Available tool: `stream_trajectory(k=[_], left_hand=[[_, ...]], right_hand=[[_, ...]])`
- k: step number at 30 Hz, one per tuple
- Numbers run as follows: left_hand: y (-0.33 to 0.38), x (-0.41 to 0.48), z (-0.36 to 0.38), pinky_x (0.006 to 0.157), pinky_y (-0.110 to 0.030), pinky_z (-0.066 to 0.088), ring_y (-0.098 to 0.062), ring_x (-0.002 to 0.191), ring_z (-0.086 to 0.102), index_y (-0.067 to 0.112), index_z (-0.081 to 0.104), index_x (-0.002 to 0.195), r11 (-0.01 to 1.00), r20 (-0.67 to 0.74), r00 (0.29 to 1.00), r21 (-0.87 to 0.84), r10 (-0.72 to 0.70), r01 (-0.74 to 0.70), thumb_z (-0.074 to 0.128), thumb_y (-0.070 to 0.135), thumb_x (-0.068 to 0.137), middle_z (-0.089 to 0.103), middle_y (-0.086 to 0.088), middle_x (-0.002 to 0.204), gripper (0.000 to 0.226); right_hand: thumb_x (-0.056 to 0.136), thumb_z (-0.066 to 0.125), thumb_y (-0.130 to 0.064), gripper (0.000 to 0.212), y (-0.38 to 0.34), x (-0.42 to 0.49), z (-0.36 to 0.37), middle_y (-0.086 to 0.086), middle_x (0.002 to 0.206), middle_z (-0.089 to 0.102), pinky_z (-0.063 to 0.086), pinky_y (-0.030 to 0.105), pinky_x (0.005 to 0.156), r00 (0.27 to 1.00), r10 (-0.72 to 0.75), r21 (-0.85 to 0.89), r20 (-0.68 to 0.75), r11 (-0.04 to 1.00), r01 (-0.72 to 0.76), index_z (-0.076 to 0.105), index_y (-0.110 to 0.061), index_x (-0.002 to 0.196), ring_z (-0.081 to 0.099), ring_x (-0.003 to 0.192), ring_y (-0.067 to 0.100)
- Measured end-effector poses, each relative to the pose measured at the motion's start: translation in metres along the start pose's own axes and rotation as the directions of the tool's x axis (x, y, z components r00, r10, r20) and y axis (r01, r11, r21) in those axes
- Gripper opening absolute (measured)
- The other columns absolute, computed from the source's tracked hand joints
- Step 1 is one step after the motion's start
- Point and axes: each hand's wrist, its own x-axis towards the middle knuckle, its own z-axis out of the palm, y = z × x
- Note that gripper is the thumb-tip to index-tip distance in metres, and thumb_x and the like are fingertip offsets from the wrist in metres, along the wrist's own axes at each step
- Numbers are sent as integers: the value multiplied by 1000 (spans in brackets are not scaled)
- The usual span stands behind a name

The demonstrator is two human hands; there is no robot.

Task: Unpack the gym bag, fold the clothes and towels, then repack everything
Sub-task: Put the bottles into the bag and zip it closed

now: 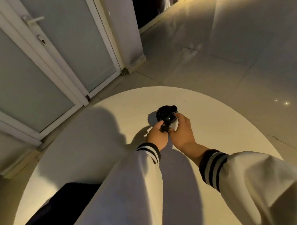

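Head view. Your left hand [157, 137] and right hand [181, 131] meet near the middle of the round tabletop [217, 121], both on a bottle [166, 112] with a black lid.

The bottle stands upright, long axis vertical, lid facing the camera. It sits at 12 o'clock from both hands, touching them.

Right hand: fingers curled round the pale body, grasping it from the 4 o'clock side. Left hand: fingertips pinching a small black part low on the lid at 7 o'clock, probably a loop or flip cap; too dark to tell which. Neither hand is nearer; the right carries the hold.

Gym bag [44, 220]: dark, with a pale label, at 7 o'clock on the tabletop, near the edge and well apart from the bottle. Your left sleeve [119, 204] hides part of it.

Containers: the bag's opening and contents are not visible. The bottle's lid appears to be on; its fill cannot be judged.

Judgement: unpacking stage, bottle being set down. The next reach goes back to 7 o'clock, so the left hand is better placed.
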Motion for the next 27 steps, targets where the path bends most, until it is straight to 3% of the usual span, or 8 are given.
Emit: stream_trajectory(k=[4,6,10,12,14,16,20,27], left_hand=[[-2,39,10,101,-22,37,-25,137,48,18,35,155,997,-55,998,-78,-9,5,50,9,102,46,-7,152,56],[-4,54,14,99,-23,40,-25,132,51,18,38,152,989,-86,996,-145,-29,16,49,7,102,51,-5,145,53],[-20,82,27,91,-27,47,-24,114,51,14,46,135,946,-213,976,-321,-39,-32,43,-14,97,56,-5,123,48],[-18,84,22,98,-39,50,-27,108,55,18,39,142,912,-182,982,-408,-49,-30,46,-14,95,58,-1,112,57],[-16,80,16,90,-32,51,-21,98,59,29,40,139,908,-147,987,-420,-63,-5,50,-8,95,59,8,100,58],[-19,75,17,81,-21,48,-19,99,62,29,44,138,916,-143,988,-401,-64,2,48,-7,96,64,3,105,56],[-26,56,27,86,-29,48,-26,106,61,24,47,144,891,-143,981,-452,-132,54,43,-6,95,64,-6,117,58],[-39,-13,34,79,-22,47,-19,106,58,21,50,144,859,-162,979,-511,-128,28,45,4,101,58,-8,129,46]], right_hand=[[96,53,-6,66,4,34,0,17,165,7,26,33,115,1000,-5,-19,13,1000,5,27,-22,155,22,148,33],[97,53,-9,69,8,49,1,17,166,4,22,33,117,997,-12,-38,71,999,15,23,-24,157,15,151,32],[95,56,-6,65,15,61,11,17,155,30,28,29,113,990,-25,-61,139,998,34,32,-18,154,37,140,33],[92,58,-3,61,16,61,13,15,151,32,31,25,107,993,-25,-39,117,999,30,38,-14,149,43,133,32],[90,61,-2,56,16,61,13,14,147,33,35,23,99,996,-22,-19,92,1000,24,43,-13,142,49,125,32],[88,65,-3,50,16,57,13,14,140,34,39,24,94,997,-26,-27,72,999,28,47,-12,134,54,113,33],[88,65,-4,45,15,30,15,12,125,36,47,29,88,998,-56,-48,39,997,58,49,-14,128,56,91,28],[78,71,5,52,18,-50,7,13,129,36,43,25,93,1000,5,-6,-19,1000,-5,50,-14,122,53,108,29]])
